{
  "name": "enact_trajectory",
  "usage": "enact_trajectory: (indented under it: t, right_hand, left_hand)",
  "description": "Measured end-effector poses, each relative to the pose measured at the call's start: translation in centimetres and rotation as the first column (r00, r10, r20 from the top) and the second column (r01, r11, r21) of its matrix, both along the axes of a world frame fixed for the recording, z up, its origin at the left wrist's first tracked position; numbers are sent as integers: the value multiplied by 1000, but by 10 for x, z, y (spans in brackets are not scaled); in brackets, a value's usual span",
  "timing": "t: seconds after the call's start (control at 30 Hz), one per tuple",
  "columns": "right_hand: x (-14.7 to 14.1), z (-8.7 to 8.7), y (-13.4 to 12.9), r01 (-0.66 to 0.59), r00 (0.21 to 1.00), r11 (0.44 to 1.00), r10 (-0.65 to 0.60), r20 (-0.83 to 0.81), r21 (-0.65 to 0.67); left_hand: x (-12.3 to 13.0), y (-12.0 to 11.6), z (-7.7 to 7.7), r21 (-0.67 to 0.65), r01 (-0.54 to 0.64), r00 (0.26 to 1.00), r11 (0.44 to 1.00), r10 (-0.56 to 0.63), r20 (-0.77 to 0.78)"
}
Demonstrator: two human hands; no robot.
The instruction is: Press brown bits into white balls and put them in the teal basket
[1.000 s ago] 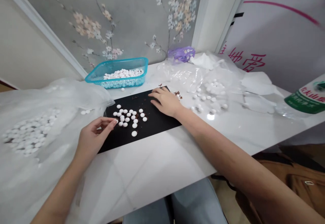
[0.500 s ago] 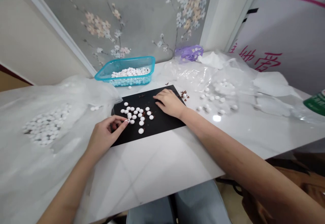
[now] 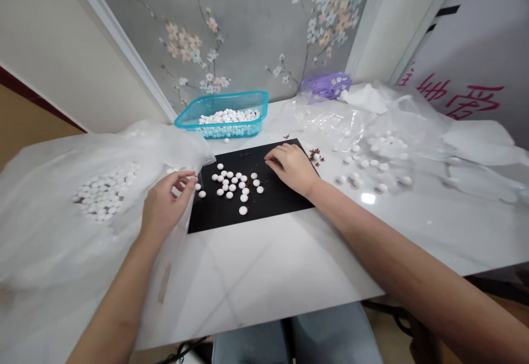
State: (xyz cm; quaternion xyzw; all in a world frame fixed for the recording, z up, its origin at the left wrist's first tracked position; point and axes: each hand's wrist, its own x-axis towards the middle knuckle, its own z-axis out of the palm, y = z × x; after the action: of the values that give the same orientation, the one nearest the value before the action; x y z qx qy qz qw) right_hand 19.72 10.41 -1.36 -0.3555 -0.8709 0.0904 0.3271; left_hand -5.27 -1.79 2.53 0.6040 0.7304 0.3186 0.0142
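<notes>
Head view: left fingers (image 3: 184, 179) curled by bag (image 3: 136, 141); right fingers (image 3: 276, 157) flat on black mat (image 3: 215, 215).

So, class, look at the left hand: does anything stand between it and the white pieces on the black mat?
Nothing visible does. The left hand sits at the left edge of the black mat, its fingertips right beside the nearest white piece.

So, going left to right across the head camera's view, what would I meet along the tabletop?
Translucent plastic bag holding white round pieces, left hand, black mat, right hand, brown crumbs, clear plastic sheet with more white pieces.
</notes>
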Motion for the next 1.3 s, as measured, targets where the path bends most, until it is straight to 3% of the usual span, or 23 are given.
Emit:
enact_trajectory:
  t: [0.13, 0.47, 0.57, 0.67, 0.73, 0.8, 0.9, 1.03, 1.3]
  right_hand:
    - [-1, 2, -3, -7, 1000, 1000, 7, 8, 28]
    - [-2, 3, -5, -6, 1000, 1000, 5, 27, 18]
    - [-2, 2, -5, -10, 1000, 1000, 9, 26, 29]
    - [-2, 3, -5, -1, 1000, 999, 0, 26, 36]
    - [-2, 3, -5, 2, 1000, 999, -3, 24, 38]
    - [-3, 3, -5, -1, 1000, 999, 1, 24, 35]
    - [-4, 1, -5, -9, 1000, 1000, 8, 26, 29]
    - [-4, 0, -5, -5, 1000, 1000, 4, 19, 26]
    - [-4, 1, -7, -9, 1000, 1000, 9, 27, 25]
  left_hand:
    - [-10, 2, -3, -34, -2, 999, 999, 3, 35]
    - [1, 2, -5, -183, 69, 993, 981, -49, 111]
    - [-8, 2, 0, -114, 27, 1000, 993, -26, 16]
    - [-27, 5, 9, -17, -28, 983, 999, 24, -181]
    - [-42, 10, 13, -55, -48, 942, 997, 27, -333]
    - [-56, 17, 11, -180, -80, 900, 980, -7, -436]
    - [-70, 24, -1, -313, -107, 889, 944, -50, -455]
    - [-77, 29, -13, -338, -102, 898, 935, -60, -437]
    - [-71, 18, -1, -200, -184, 891, 962, 78, -446]
